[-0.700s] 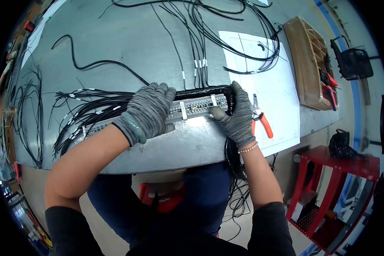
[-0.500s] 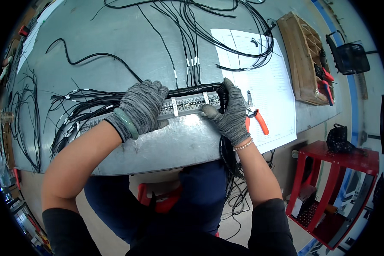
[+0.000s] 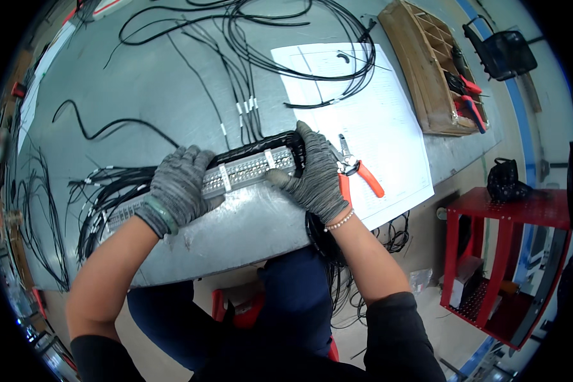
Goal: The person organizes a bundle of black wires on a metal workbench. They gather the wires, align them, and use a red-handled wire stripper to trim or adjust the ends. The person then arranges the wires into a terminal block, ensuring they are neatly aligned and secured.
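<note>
A long pale terminal block strip (image 3: 249, 169) lies slantwise on the metal table near its front edge. A thick black wire bundle (image 3: 254, 146) runs along its far side and bends round its right end. My left hand (image 3: 179, 184), in a grey knit glove, wraps over the middle of the strip, fingers at the far side and thumb at the near side. At the right end my gloved right hand (image 3: 315, 175) grips strip and bundle, its thumb on the near face. Several loose black wires (image 3: 124, 181) with white labels fan out at the strip's left end.
Orange-handled wire strippers (image 3: 361, 175) lie on a printed paper sheet (image 3: 395, 146), close to my right hand. Coiled black cables (image 3: 235, 38) spread across the far table. A wooden compartment box (image 3: 414, 83) with tools stands at the right; a red cart (image 3: 455, 248) is beyond the table.
The whole view has shifted, so the table and its things appear farther left. Both hands keep about the same hold on the strip.
</note>
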A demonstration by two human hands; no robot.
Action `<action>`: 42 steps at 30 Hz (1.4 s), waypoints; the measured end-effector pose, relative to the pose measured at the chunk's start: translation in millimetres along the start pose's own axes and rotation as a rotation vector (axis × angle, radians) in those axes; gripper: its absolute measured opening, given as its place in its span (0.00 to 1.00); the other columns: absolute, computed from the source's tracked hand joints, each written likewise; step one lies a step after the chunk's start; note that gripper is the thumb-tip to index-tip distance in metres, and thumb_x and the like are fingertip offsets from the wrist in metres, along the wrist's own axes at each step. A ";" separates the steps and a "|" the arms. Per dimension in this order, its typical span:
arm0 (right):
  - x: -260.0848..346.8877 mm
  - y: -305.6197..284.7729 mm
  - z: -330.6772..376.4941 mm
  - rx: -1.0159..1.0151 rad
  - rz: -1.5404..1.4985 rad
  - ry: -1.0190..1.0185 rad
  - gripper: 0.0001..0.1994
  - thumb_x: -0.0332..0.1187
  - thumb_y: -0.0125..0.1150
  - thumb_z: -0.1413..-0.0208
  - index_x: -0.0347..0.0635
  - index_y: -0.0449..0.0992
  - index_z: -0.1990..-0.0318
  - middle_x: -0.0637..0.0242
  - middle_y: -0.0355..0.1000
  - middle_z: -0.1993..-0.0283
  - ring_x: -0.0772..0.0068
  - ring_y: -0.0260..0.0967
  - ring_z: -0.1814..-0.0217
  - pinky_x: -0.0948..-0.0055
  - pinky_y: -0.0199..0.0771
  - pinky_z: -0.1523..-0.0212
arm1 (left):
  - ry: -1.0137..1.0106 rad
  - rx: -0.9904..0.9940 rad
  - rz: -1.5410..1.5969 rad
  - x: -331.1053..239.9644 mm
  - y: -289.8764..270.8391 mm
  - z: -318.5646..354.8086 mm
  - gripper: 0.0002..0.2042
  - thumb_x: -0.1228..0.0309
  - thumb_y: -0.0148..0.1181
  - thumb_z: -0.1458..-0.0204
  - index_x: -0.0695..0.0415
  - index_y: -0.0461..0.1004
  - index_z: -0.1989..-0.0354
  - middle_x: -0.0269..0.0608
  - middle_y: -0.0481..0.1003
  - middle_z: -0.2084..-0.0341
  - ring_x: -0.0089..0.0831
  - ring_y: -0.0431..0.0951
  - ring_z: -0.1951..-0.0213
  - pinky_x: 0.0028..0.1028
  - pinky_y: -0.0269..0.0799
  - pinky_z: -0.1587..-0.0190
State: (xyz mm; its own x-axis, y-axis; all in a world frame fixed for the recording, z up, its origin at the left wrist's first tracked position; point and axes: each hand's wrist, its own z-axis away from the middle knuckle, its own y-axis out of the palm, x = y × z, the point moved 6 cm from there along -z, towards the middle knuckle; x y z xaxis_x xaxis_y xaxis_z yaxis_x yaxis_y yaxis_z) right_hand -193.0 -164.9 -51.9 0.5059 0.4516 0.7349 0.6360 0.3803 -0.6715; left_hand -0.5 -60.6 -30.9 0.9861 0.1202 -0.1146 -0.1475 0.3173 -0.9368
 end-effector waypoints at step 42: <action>-10.9 5.0 2.1 -0.253 0.027 -0.163 0.16 0.22 0.40 0.42 0.31 0.68 0.48 0.48 0.69 0.56 0.51 0.69 0.54 0.61 0.69 0.50 | 0.066 -0.034 -0.004 4.5 -1.3 5.3 0.33 0.49 0.64 0.60 0.59 0.68 0.48 0.47 0.70 0.57 0.41 0.71 0.52 0.35 0.65 0.46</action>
State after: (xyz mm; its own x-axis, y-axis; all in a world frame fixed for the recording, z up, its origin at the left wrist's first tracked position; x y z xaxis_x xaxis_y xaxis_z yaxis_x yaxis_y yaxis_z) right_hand -196.6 -166.2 -63.5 0.4371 0.5905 0.6785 0.7588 0.1629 -0.6306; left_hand 3.7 -55.5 -28.5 0.9897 0.0565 -0.1313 -0.1420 0.2851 -0.9479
